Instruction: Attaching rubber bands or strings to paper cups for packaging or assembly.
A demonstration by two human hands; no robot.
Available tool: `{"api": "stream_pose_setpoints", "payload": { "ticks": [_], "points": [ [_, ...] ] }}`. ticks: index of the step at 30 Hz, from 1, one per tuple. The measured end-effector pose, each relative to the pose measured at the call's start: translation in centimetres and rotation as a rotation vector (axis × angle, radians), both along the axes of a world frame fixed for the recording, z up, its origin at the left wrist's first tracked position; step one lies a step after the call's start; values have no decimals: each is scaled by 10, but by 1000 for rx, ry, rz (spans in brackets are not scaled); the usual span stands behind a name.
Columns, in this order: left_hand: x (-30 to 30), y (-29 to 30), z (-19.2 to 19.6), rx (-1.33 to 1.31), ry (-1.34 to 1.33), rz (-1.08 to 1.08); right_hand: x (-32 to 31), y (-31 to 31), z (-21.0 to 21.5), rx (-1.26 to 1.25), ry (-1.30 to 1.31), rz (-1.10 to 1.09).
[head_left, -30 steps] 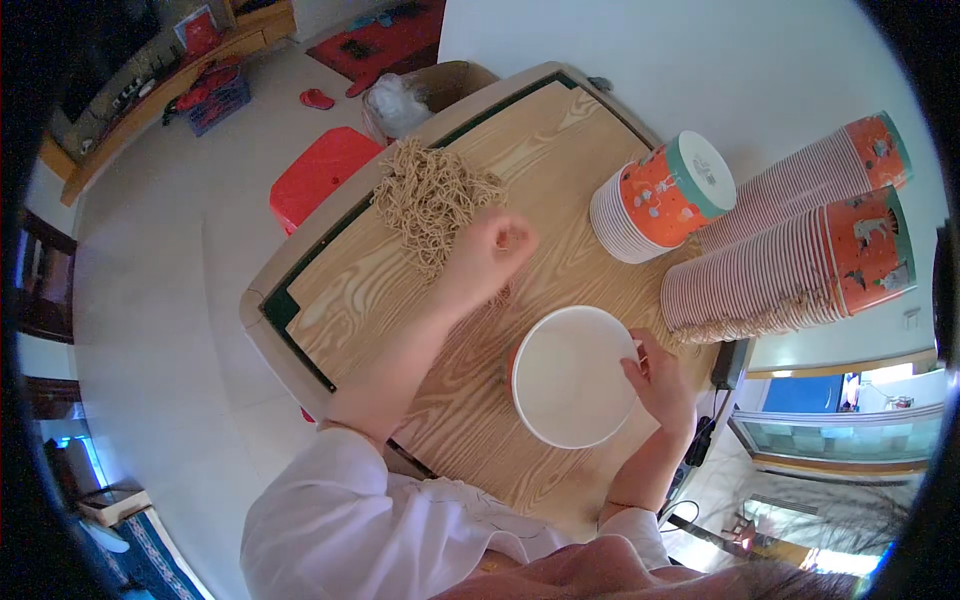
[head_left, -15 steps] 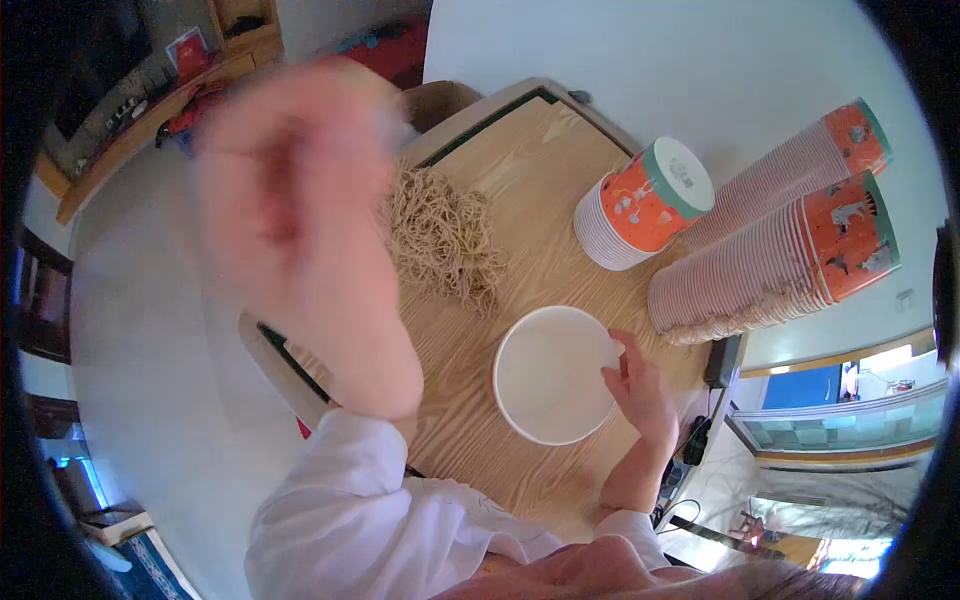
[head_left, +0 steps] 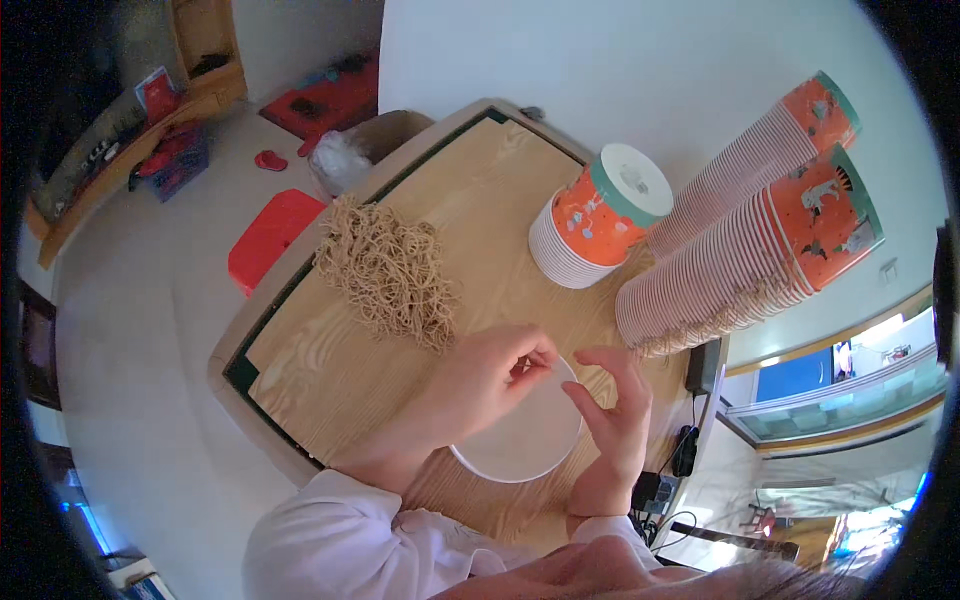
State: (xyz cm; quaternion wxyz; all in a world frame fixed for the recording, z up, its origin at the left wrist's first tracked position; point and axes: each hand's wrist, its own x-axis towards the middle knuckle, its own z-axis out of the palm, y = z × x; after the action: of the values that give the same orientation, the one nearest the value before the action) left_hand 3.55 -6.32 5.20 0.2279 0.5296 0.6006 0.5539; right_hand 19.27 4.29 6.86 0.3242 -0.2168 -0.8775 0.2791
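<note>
Head view: a person's left hand [head_left: 490,375] hangs over a white paper bowl [head_left: 525,440] on a wooden table [head_left: 480,210], fingertips pinched together above the bowl's far rim; whether a strand lies between them cannot be told. The right hand [head_left: 615,410] stands at the bowl's right edge, fingers spread and loosely curled, holding nothing. A heap of dry tan noodles [head_left: 390,275] lies on the table just beyond the bowl, apart from both hands. The step in hand appears to be portioning noodles into the bowl; the next move would call for a steady bowl and a clean release over its middle. Beyond stand a short stack of orange cups [head_left: 595,225] with a white lid, and two long cup stacks [head_left: 760,230] lying against the wall. Below the table: a red stool [head_left: 270,235] and pale floor.
</note>
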Motion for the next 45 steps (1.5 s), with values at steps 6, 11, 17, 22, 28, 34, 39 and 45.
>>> {"api": "stream_pose_setpoints", "payload": {
  "ticks": [6, 11, 17, 22, 28, 34, 39, 45],
  "points": [
    [7, 10, -4, 9, -87, -47, 2, 8, -13, -51, -32, 65],
    [7, 11, -4, 25, -98, -52, -1, 3, 0, -95, -2, -7],
    [7, 15, -6, 26, -110, -62, 3, 8, -6, -66, -15, 36],
    [9, 14, -9, 47, -32, -19, 1, 7, -7, -85, -24, -6],
    [8, 14, -8, 52, 4, -11, -2, 6, -6, -49, 25, 16],
    [8, 14, -3, 9, 47, -4, 1, 8, -7, -51, 29, 54],
    [8, 14, -8, 45, 65, -12, 1, 14, -8, 12, -60, 99],
    [8, 11, -7, 69, 144, 30, 17, 28, -6, 24, -325, 27]
  ]
}}
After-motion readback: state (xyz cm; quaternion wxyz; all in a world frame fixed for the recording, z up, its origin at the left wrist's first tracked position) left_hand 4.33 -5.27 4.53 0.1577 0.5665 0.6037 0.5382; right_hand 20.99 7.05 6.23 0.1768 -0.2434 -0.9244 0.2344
